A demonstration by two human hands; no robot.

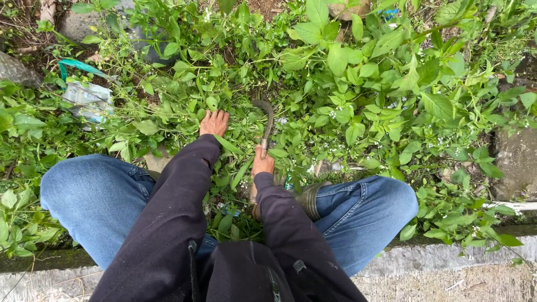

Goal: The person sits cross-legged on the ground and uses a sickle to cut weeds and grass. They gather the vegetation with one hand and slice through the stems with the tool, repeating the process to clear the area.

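At the middle of the weed bed, the right hand [262, 165] was closed round the handle of a sickle [267, 124], whose dark curved blade arched up and leftward over the stems, its tip lying among the leaves a little to the right of the left hand [214, 122]. That hand lay palm down with its fingers spread and pressed into the low weeds [235, 128]; whether it had gathered any stems into a grasp could not be told. Both dark sleeves [173, 212] reached forward between the knees of the blue jeans [92, 196], the person squatting at the bed's near edge on a pale concrete kerb [425, 260]. Judged from the dense growth, the cutting was at an early stage: no cleared patch or heap of cut stems showed, and leafy plants with small white flowers [369, 95] filled the bed to the right and towards its far edge. A flat stone [517, 162] stood at the right edge, and crumpled plastic litter [86, 100] with a green strip [81, 66] lay near the far left corner. Tangled stems crossing over the blade and crowding the left hand's fingers appeared the chief hindrance to a clean stroke, the fingers lying close to the blade's tip
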